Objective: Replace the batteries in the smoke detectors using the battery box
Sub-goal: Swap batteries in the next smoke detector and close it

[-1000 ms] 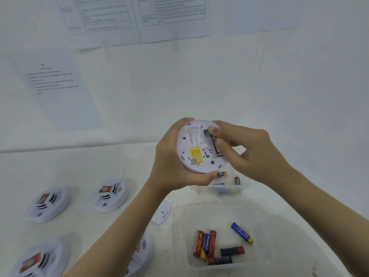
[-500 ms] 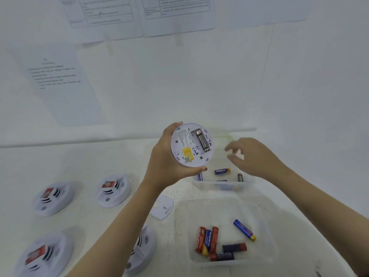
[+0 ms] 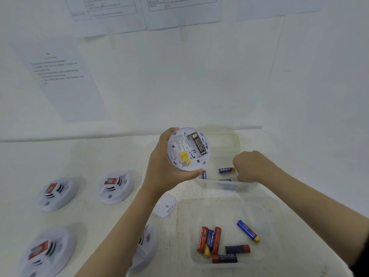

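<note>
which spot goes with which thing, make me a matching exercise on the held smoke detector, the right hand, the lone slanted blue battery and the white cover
1 smoke detector
2 right hand
3 lone slanted blue battery
4 white battery cover

a flat on the table
b in the near clear box
c fingers curled at the far clear box
d held up in the left hand

Pairs: 1-d, 2-c, 3-b, 4-a

One wide-angle view from the person's head looks forward and down, close in. The raised smoke detector [image 3: 188, 148] sits mid-frame; the worktop [image 3: 89, 156] spreads below it, and a paper-hung wall [image 3: 199, 76] rises behind it.
</note>
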Demonstrator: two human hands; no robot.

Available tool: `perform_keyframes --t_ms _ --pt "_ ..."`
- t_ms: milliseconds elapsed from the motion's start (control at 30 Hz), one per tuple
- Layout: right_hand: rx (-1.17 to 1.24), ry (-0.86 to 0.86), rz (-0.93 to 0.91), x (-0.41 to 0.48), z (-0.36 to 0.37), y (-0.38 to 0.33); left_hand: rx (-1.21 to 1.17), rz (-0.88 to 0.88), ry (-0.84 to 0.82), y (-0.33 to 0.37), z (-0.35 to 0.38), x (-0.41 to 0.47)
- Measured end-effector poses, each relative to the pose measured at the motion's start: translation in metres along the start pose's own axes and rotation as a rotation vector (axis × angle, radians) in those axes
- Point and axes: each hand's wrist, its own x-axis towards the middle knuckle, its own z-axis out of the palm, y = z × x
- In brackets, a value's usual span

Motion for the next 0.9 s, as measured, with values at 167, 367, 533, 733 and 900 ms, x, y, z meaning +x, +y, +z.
perform_keyframes --t_ms 167,367,533,733,900 --pt "0.412 0.130 0.003 -0.002 -0.004 0.008 -0.009 -0.005 -0.004 0.001 0.001 -0.003" --pt "1.024 0.870 -0.197 -0.041 -0.043 -0.003 -0.039 -0.014 -0.026 0.005 0.003 -0.006" --pt "0.809 1.163 -0.445 -0.060 -0.049 -0.026 -0.062 -0.002 -0.054 0.013 0.004 -0.007" --pt "0.661 1.195 -0.562 -0.055 -0.033 -0.033 -0.094 0.023 -0.053 0.022 0.002 -0.009" --pt "0.779 1.087 -0.551 -0.054 -0.023 -0.037 -0.132 0.012 -0.046 0.027 -0.001 -0.013"
